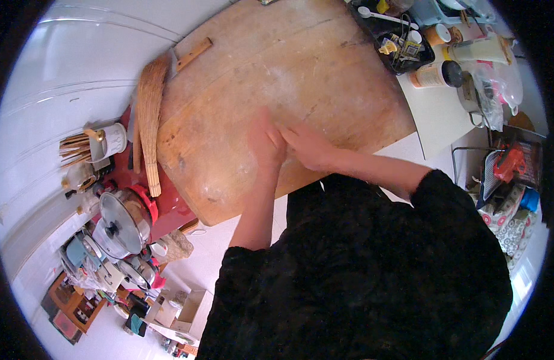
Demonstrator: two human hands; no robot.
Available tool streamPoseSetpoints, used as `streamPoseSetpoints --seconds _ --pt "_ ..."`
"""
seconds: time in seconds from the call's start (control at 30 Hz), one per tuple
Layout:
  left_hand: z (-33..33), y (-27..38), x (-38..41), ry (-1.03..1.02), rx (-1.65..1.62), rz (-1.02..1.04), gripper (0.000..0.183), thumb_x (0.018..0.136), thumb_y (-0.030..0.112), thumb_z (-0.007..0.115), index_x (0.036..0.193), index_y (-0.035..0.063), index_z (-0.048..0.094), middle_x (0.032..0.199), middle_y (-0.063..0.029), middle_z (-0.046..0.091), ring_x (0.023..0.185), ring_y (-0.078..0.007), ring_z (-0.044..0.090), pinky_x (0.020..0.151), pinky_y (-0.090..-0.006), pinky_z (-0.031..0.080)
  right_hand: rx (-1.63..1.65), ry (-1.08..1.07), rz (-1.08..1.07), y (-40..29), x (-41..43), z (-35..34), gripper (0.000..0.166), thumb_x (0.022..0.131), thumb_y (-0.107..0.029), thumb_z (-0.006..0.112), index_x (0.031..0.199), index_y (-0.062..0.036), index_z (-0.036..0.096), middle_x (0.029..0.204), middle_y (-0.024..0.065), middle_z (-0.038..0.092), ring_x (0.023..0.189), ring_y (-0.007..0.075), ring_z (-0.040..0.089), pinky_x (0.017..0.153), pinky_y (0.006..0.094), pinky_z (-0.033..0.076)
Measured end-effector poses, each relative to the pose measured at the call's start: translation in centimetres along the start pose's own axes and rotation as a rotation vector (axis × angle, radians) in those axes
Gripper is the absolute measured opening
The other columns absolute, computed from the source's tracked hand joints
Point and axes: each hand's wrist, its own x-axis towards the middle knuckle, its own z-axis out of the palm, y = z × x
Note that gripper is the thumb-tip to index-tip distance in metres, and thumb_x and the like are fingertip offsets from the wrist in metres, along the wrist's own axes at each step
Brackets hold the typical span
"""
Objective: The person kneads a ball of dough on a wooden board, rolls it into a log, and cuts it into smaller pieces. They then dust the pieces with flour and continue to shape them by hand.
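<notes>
My left hand (pixel 267 141) and my right hand (pixel 309 143) meet over a large floured wooden board (pixel 241 94). The left is blurred by motion, its fingers pointing away from me. Fingers of the right hand reach across to the left one and appear to touch it near the thumb. Whether anything small is held between them is hidden by the blur and the overlap. Pale powdery patches mark the wood beyond the hands.
A straw brush (pixel 150 99) lies along the board's left edge, near a wooden strip (pixel 194 54). Farther left are a lidded pot (pixel 124 222) and a chopstick holder (pixel 110 141). At the right stand a black tray (pixel 396 63) of small items and a jar (pixel 432 75).
</notes>
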Motion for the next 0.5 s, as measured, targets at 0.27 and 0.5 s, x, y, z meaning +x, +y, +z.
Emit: streamPoseSetpoints --seconds 0.27,0.5 --pt "0.5 -2.8 5.6 0.130 0.425 0.065 0.040 0.092 0.026 0.033 0.119 0.0074 0.055 0.136 -0.0152 0.044 0.131 -0.0301 0.034 0.104 -0.0526 0.022 0.935 -0.180 0.814 1.1 0.2 0.9 0.050 0.091 -0.019 0.053 0.132 -0.0033 0.031 0.092 0.0122 0.059 0.066 0.0161 0.057 0.061 0.0328 0.050" --pt "-2.0 1.2 4.7 -0.256 -0.241 -0.384 0.039 0.092 0.026 0.034 0.113 0.0040 0.058 0.121 -0.0199 0.055 0.112 -0.0354 0.051 0.095 -0.0473 0.037 0.385 0.090 0.242 0.8 2.7 2.4 0.045 0.089 -0.016 0.052 0.130 -0.0040 0.037 0.100 0.0188 0.058 0.084 0.0307 0.058 0.075 0.0389 0.048"
